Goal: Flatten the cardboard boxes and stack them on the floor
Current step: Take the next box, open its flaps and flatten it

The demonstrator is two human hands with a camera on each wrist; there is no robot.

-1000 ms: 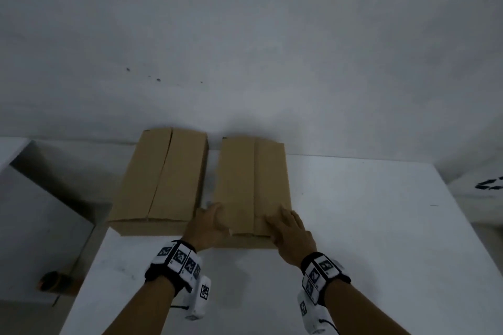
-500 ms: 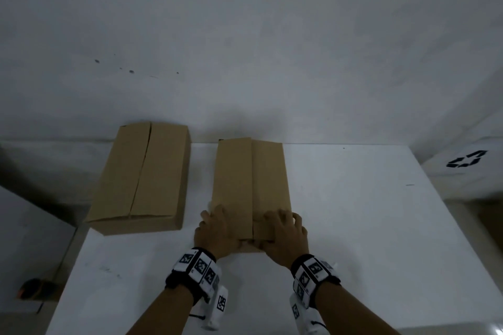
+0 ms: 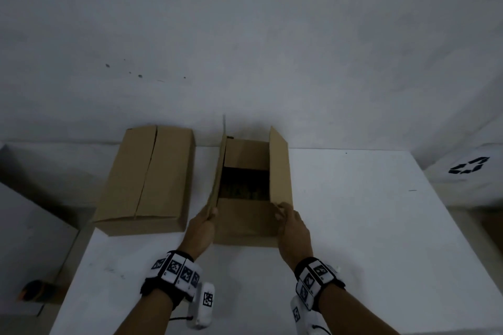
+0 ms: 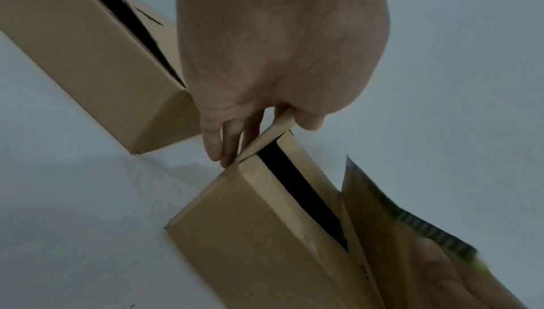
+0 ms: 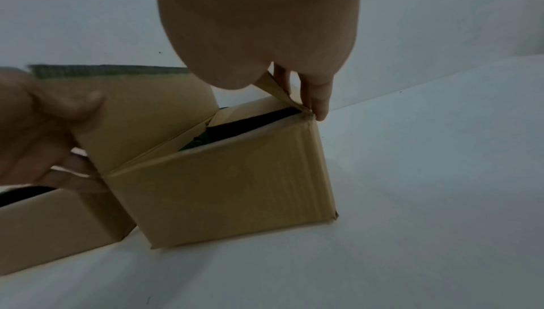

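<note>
Landmark: the open cardboard box (image 3: 246,221), standing on the white worktop (image 3: 353,226) near its rear edge, against the white wall (image 3: 245,35).

Far left of the open box, below worktop level, a dark and orange object (image 3: 32,291) lies on a lower surface; too dim to identify.

Just left of the open box, apart from it by a narrow gap, sits a closed cardboard box (image 3: 147,179). Its two top flaps meet along a lengthwise seam, and its left part overhangs the worktop edge.

Left hand (image 3: 202,226) is at the open box's near left corner. Thumb on the inner face and fingers (image 4: 223,141) on the outer face pinch the left top flap (image 3: 217,171), which stands nearly upright.

Open box interior: dark, contents not resolvable. The near short flap (image 3: 245,209) lies folded across the opening; a far short flap (image 3: 246,153) is likewise folded inward.

Right hand (image 3: 294,223) is at the near right corner. Thumb and fingers (image 5: 319,97) pinch the right top flap (image 3: 280,168) at its near end; this flap is raised and leans outward to the right.

Both wrists carry bands with black-and-white markers (image 3: 177,270).

Right of the open box, beyond the worktop's edge, a white surface bears a black recycling symbol (image 3: 468,165).
</note>
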